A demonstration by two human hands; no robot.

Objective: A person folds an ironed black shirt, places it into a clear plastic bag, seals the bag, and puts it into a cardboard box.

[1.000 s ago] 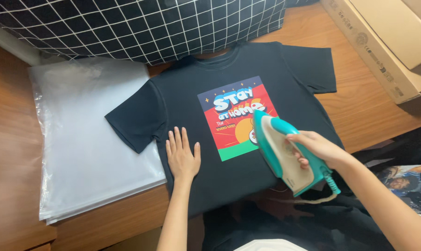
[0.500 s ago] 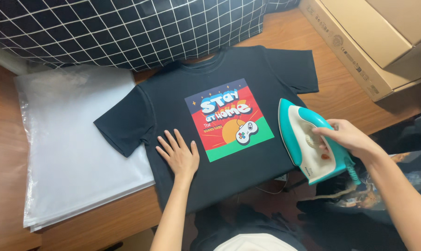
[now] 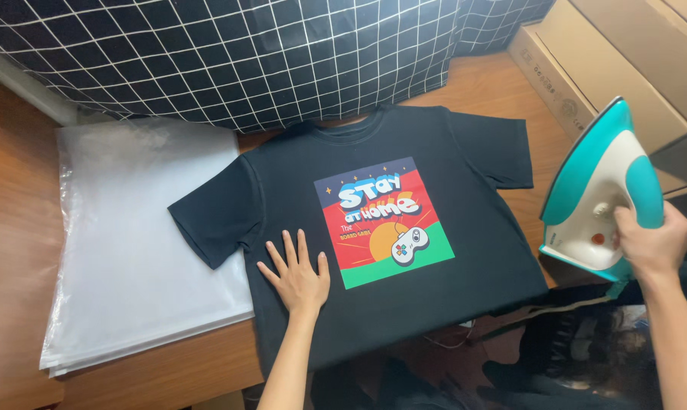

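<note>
Black T-shirt [image 3: 465, 250] laid flat, front up, at centre frame on a wooden table [image 3: 9, 228], its long axis running from collar at upper centre to hem at lower centre. The left hand [image 3: 296, 275] rests palm-down with fingers spread on the shirt, just left of the coloured print [image 3: 384, 222], holding nothing. At right of frame, off the shirt's edge, the right hand [image 3: 651, 244] is closed around the handle of a teal-and-white iron [image 3: 598, 193], tipped up on its heel; a stack of clear plastic bags [image 3: 131, 243] lies at left.
</note>
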